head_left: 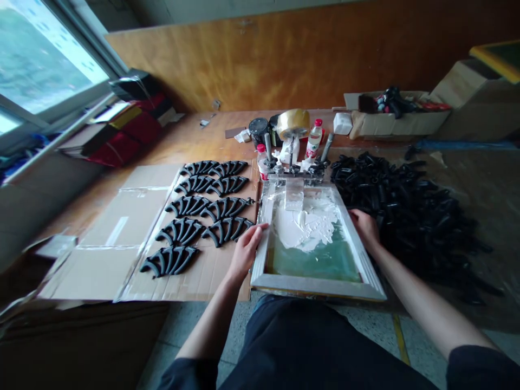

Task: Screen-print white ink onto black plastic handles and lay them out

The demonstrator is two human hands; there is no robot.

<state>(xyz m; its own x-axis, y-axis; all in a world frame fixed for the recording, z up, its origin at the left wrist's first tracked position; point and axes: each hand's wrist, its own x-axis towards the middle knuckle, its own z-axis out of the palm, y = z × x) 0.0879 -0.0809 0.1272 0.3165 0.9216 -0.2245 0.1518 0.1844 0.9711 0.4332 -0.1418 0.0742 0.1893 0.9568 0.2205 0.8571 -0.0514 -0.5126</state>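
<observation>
A screen-printing frame (320, 284) lies before me, its green mesh (317, 262) partly covered with thick white paste (303, 225). At the frame's left edge is my left hand (246, 252), closed with the thumb along the top of the rim and the other fingers mostly hidden. My right hand (366, 230) is closed at the right rim, beside a heap of black parts (394, 189); some of its fingers are hidden. A clamp fixture (296, 170) meets the frame's far end, and a pale block (294, 194) overlaps the mesh there.
Curved black pieces (181, 231) lie in fanned groups on cardboard (219, 271) at left. Behind the frame stand red-capped bottles (314, 140), a tape roll (293, 123) and a dark jar (258, 130). An open carton (400, 127) sits back right; folders (125, 138) are by the window.
</observation>
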